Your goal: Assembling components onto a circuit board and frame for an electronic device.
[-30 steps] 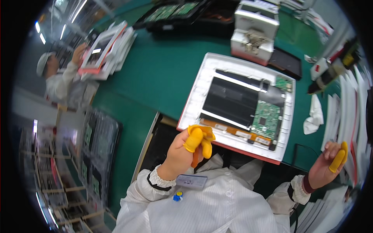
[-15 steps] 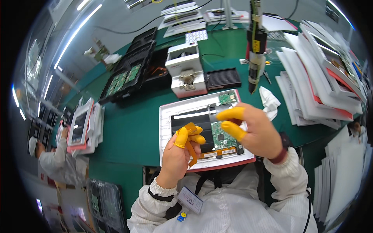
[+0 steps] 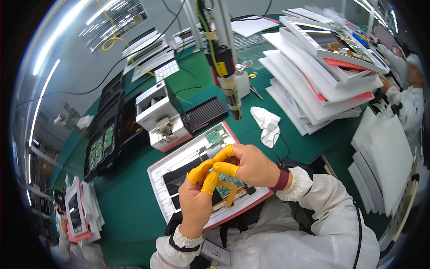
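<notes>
Yellow finger cots cover the fingertips of both my hands, which meet over a white tray-like panel (image 3: 157, 175) with a pink lower edge. My left hand (image 3: 194, 201) is closed in a pinch on an orange flex cable (image 3: 231, 195), whose bent tail hangs to the right of the fingers. Thumb and forefinger of my right hand (image 3: 256, 165) close against the left fingertips; what lies between them is hidden. Below the hands the panel carries a black screen part (image 3: 172, 181), a green circuit board (image 3: 224, 192) partly covered, and a smaller green board (image 3: 217, 136).
An electric screwdriver (image 3: 230, 94) hangs beyond the panel. Behind stand a white machine (image 3: 161, 119) and a dark ridged tray (image 3: 206, 113). A crumpled white cloth (image 3: 265, 124), tweezers (image 3: 256, 92) and stacked panels with foam sheets (image 3: 309, 85) are right; a black case of boards (image 3: 102, 145) is left.
My right hand has come left and down to meet my left fingertips. The flex cable stays in my left hand. The view has turned to the right and tilted.
</notes>
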A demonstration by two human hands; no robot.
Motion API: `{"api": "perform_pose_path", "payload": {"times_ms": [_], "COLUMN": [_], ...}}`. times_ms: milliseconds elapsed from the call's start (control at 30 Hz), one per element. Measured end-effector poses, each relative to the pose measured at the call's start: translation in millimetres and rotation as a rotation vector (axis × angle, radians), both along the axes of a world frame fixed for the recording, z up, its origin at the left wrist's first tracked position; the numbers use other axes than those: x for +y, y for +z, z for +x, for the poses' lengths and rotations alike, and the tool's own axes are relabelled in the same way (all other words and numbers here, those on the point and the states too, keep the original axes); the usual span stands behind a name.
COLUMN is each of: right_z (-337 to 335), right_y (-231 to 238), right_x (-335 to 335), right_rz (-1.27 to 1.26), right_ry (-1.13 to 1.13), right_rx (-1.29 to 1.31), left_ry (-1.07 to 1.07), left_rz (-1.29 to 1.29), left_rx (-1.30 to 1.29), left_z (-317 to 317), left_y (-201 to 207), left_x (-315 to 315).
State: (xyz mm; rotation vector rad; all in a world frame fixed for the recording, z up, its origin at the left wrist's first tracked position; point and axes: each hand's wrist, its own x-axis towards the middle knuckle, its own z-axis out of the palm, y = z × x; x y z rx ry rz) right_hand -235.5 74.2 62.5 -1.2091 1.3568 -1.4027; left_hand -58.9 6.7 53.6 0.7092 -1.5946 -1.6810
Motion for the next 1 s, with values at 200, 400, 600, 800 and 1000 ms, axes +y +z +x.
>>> {"api": "perform_pose_path", "payload": {"times_ms": [200, 400, 600, 800, 1000], "right_z": [-10.7, -19.7, -14.9, -56.7, -129.5], "right_y": [0.1, -1.6, 1.2, -8.0, -54.0], "right_x": [16.6, 14.0, 15.1, 18.5, -22.7], "right_rz": [-0.242, -0.022, 0.121, 0.129, 0.124], "right_ry": [-0.083, -0.059, 0.004, -0.238, -0.696], "right_rx": [0.472, 0.201, 0.422, 0.617, 1.202], "left_ry": [-0.178, -0.313, -0.394, -0.341, -0.254], "left_rz": [0.145, 0.136, 0.032, 0.012, 0.072], "left_rx": [-0.017, -0.121, -0.438, -0.407, -0.363], "left_z": [-6.0, -10.8, -9.7, 0.4, 3.8], "left_y": [-4.8, 4.0, 11.9, 15.3, 16.7], "left_x": [-2.2, -12.6, -34.5, -39.6, -41.6]}}
